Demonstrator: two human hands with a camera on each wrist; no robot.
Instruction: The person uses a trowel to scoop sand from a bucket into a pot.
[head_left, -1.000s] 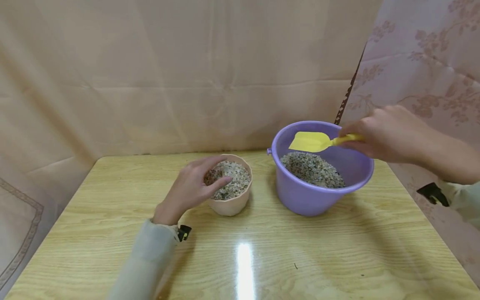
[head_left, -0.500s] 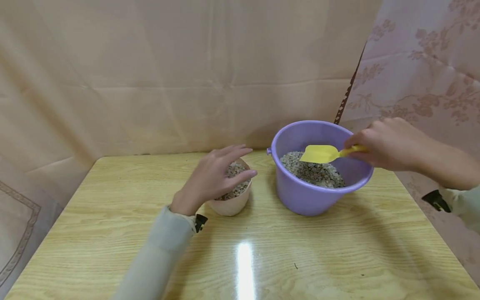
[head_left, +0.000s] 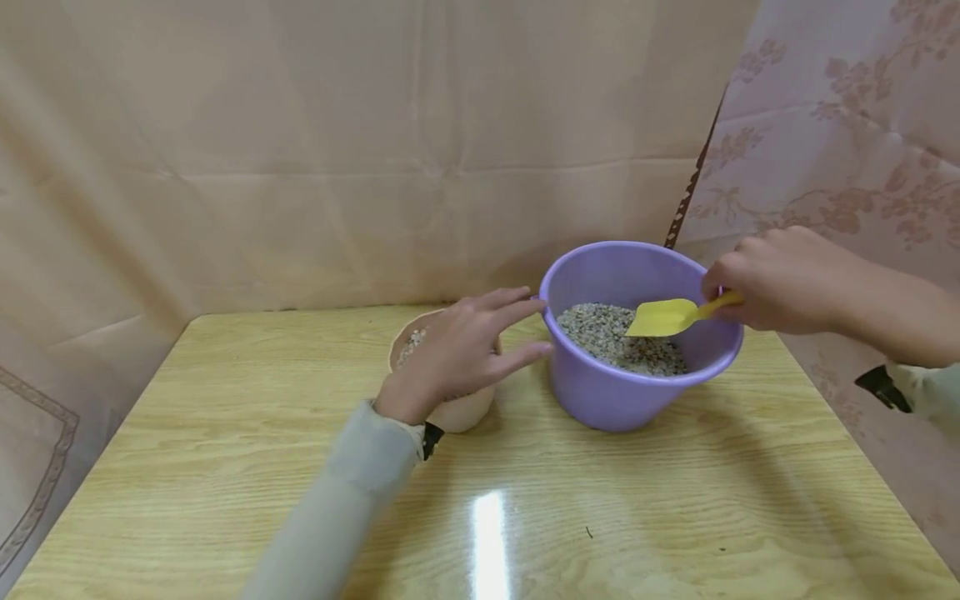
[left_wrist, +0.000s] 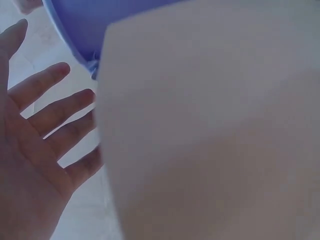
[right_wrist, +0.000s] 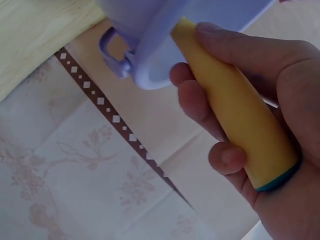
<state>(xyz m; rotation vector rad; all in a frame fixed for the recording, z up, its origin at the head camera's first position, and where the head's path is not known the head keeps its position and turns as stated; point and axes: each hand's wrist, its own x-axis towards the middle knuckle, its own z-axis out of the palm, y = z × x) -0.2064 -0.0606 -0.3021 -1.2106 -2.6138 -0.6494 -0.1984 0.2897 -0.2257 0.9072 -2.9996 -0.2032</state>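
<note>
My right hand [head_left: 780, 279] grips the yellow handle [right_wrist: 237, 110] of a small shovel. Its flat yellow blade [head_left: 662, 318] is over the gravel [head_left: 611, 337] inside a purple bucket [head_left: 607, 400]. My left hand [head_left: 468, 346] has its fingers spread and reaches over a cream pot [head_left: 468, 412], fingertips right at the bucket's left rim. Some pale gravel [head_left: 412, 342] shows in the pot, the rest hidden under that hand. In the left wrist view the pot's wall [left_wrist: 210, 125] fills much of the picture, next to the extended fingers.
Both containers stand toward the back of a wood-grain table [head_left: 225, 467]. A beige curtain [head_left: 337, 167] hangs close behind it, and a flowered cloth [head_left: 862, 167] covers the right side. The bucket's handle [right_wrist: 112, 52] hangs at its rim in the right wrist view.
My left hand has moved right, from the pot's left side across its top to the bucket's rim. My right hand has shifted slightly right, and the shovel's blade has lowered into the bucket.
</note>
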